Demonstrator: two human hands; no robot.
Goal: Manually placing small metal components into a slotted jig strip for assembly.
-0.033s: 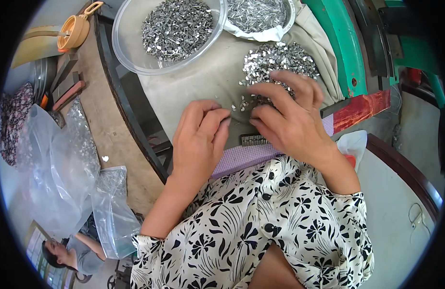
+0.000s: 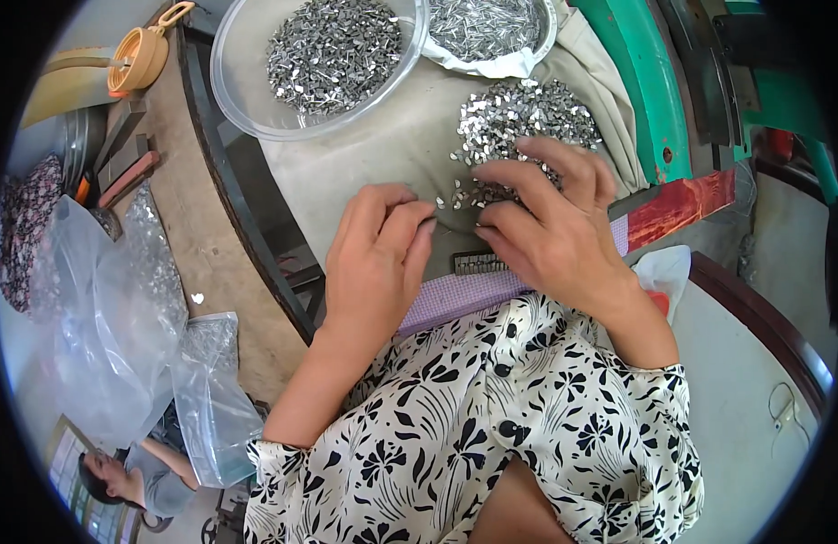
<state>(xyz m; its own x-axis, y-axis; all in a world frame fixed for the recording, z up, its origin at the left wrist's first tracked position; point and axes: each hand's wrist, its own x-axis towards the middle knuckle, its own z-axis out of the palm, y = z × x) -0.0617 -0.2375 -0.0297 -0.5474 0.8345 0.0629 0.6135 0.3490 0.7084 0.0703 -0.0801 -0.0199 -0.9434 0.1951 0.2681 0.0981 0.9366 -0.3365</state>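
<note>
My left hand (image 2: 375, 254) hovers over the cloth, its thumb and first fingers pressed together; whatever they hold, if anything, is hidden. To its right, my right hand (image 2: 564, 222) has its fingers bent and spread at the near edge of a pile of small shiny metal pieces (image 2: 505, 118). A few loose metal pieces (image 2: 457, 195) lie between the two hands. Below my right thumb sits a small dark metal block with a row of slots (image 2: 478, 263), partly covered by that hand. It rests beside a purple checked pad (image 2: 464, 297) along the near edge.
A clear plastic bowl (image 2: 242, 113) of metal parts stands at the far left of the grey-beige cloth (image 2: 319, 181). Beside it is a bowl of thin metal pins (image 2: 482, 32). Green machinery (image 2: 641, 82) borders the right. Plastic bags (image 2: 101, 317) lie left; another person (image 2: 138, 476) sits beyond.
My right hand has shifted very slightly to the right, and my left fingertips a touch upward. The pile and the slotted block look the same.
</note>
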